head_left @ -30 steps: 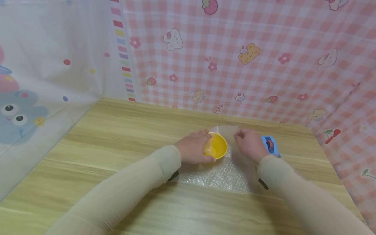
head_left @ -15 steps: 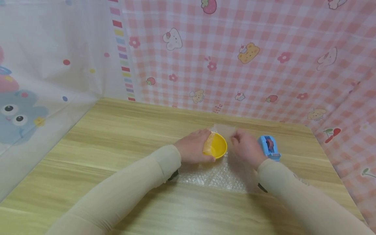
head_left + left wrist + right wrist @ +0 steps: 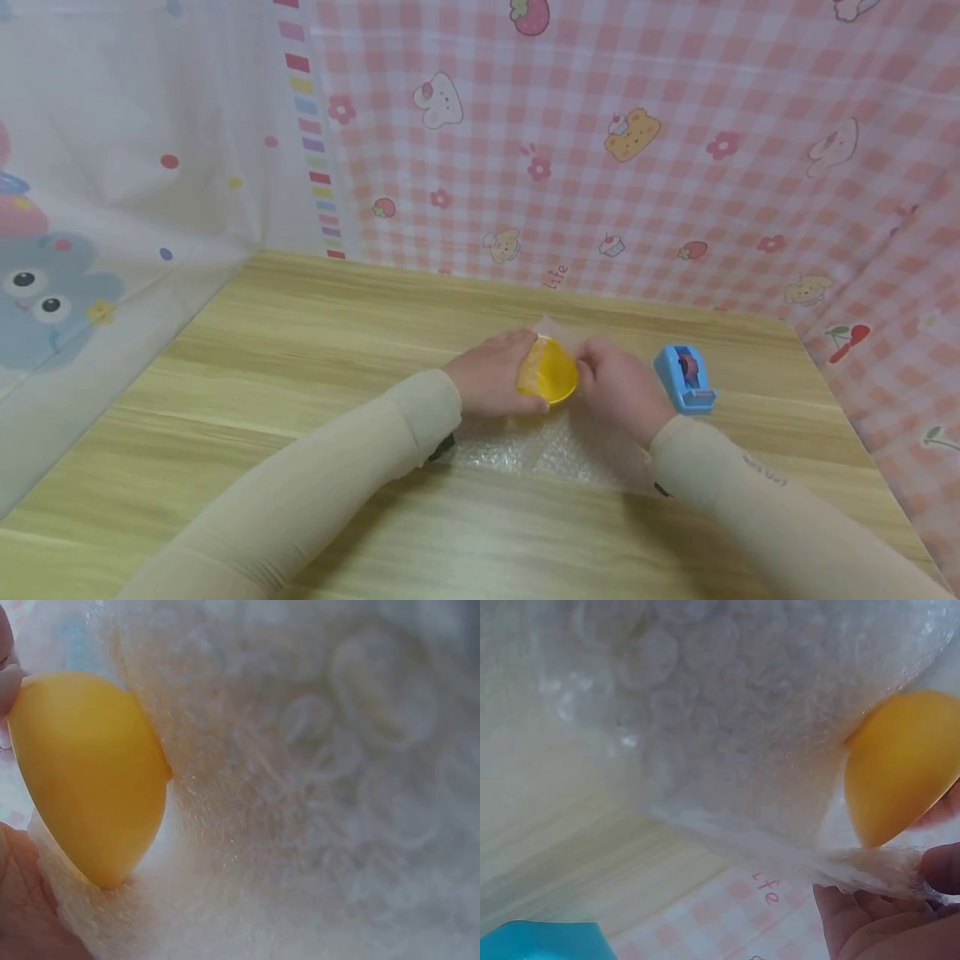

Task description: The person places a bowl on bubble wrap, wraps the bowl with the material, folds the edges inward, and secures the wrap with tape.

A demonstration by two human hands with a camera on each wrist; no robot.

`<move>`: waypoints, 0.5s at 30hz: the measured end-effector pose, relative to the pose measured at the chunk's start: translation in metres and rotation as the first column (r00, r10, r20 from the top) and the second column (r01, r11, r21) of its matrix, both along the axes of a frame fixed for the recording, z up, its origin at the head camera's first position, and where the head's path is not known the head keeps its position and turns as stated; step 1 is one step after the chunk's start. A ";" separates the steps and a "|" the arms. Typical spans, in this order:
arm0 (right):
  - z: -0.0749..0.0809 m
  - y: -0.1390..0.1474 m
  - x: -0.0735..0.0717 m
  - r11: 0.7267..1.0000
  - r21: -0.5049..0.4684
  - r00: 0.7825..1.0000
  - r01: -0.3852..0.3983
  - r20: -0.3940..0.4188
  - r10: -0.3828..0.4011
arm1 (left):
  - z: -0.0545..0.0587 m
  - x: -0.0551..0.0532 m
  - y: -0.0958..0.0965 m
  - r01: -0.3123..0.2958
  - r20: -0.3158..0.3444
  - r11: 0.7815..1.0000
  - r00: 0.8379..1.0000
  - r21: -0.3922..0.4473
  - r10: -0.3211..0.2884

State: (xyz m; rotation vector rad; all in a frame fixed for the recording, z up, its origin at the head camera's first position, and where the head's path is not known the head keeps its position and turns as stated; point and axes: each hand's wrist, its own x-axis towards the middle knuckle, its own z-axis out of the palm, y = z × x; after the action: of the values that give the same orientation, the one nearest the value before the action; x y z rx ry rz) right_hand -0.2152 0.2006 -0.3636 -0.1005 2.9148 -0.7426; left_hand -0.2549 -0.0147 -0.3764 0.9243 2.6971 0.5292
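Note:
A small yellow bowl (image 3: 558, 377) sits on a sheet of bubble wrap (image 3: 525, 454), its hollow facing up. My left hand (image 3: 489, 377) grips the bowl's left side, holding a flap of wrap folded over that rim. In the left wrist view the bowl's smooth outer wall (image 3: 90, 780) rises from the wrap (image 3: 300, 825). My right hand (image 3: 621, 387) is at the bowl's right rim. Seen from the right wrist, that hand (image 3: 900, 919) pinches the raised edge of the bubble wrap (image 3: 727, 720) between thumb and fingers, close beside the bowl (image 3: 900, 765).
A blue tape dispenser (image 3: 684, 383) with a reddish roll stands right of my right hand. All this lies on a wood-grain table (image 3: 315, 333). A pink checked cloth (image 3: 570, 150) hangs behind and at the right, and a white printed sheet (image 3: 210, 100) at the left.
My right hand has moved left to the bowl's rim, bringing the bubble wrap's right edge with it. More of the tape dispenser shows. My left hand has stayed in place.

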 end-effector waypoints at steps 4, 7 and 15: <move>-0.002 -0.003 0.003 0.998 0.027 0.997 -0.058 -0.055 0.060 | 0.000 0.000 -0.001 -0.007 0.006 1.000 1.000 0.004 0.007; -0.002 -0.005 0.006 0.996 0.032 0.995 -0.079 -0.061 0.081 | 0.000 0.000 -0.001 -0.010 0.012 1.000 1.000 0.009 0.010; -0.007 -0.010 0.011 0.986 0.099 0.987 -0.131 -0.077 0.138 | -0.002 -0.002 -0.001 -0.007 0.006 1.000 1.000 0.029 0.007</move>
State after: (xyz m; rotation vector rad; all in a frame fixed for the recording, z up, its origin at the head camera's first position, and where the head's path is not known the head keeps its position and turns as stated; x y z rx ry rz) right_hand -0.2040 0.1905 -0.3703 -0.3231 2.9790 -0.5930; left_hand -0.2565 -0.0159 -0.3785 0.9195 2.6949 0.5729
